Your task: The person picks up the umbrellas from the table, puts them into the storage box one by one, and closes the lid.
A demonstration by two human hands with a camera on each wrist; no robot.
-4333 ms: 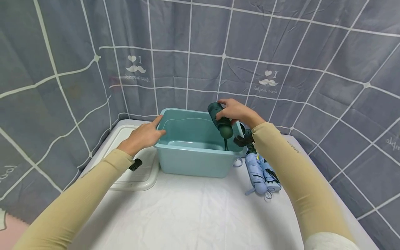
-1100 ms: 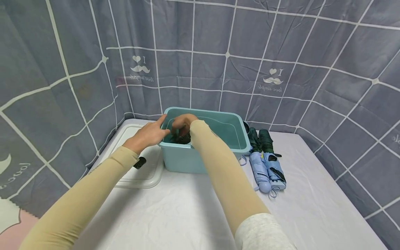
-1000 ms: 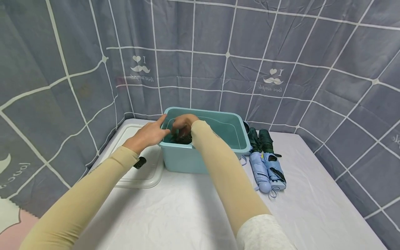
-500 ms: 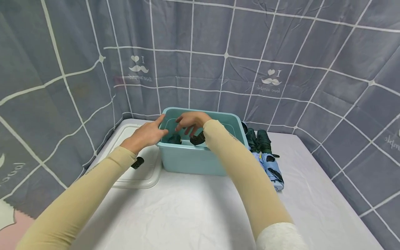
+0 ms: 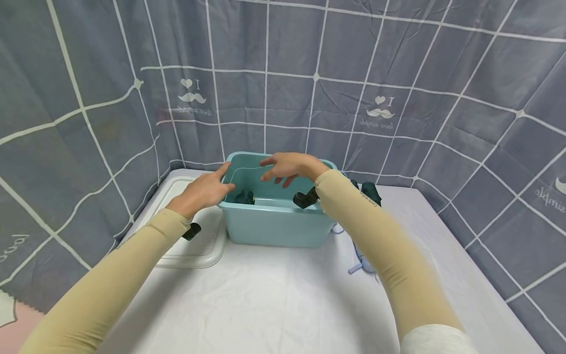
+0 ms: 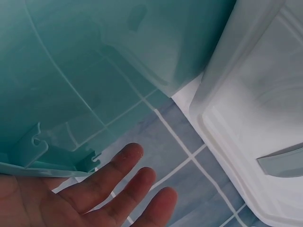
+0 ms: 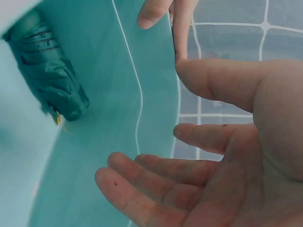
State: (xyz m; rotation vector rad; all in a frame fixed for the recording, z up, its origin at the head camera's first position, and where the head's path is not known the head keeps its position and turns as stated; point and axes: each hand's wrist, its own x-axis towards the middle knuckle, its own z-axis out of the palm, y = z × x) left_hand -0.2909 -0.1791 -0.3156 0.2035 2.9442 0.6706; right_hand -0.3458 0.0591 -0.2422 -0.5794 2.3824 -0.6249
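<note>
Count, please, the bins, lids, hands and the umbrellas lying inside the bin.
Teal bin: 1
Clear lid: 1
Dark green umbrella inside the bin: 1
Hands: 2, left hand and right hand
Total: 5

bin (image 5: pixel 274 231): pale teal
umbrella in my bin (image 7: pixel 47 75): dark green (folded, matte)
lid (image 5: pixel 194 250): translucent white
my sleeves (image 5: pixel 110 285): beige
backdrop (image 5: pixel 398 73): grey-blue, white grid lines, small moustache prints
table cover (image 5: pixel 265 305): white
</note>
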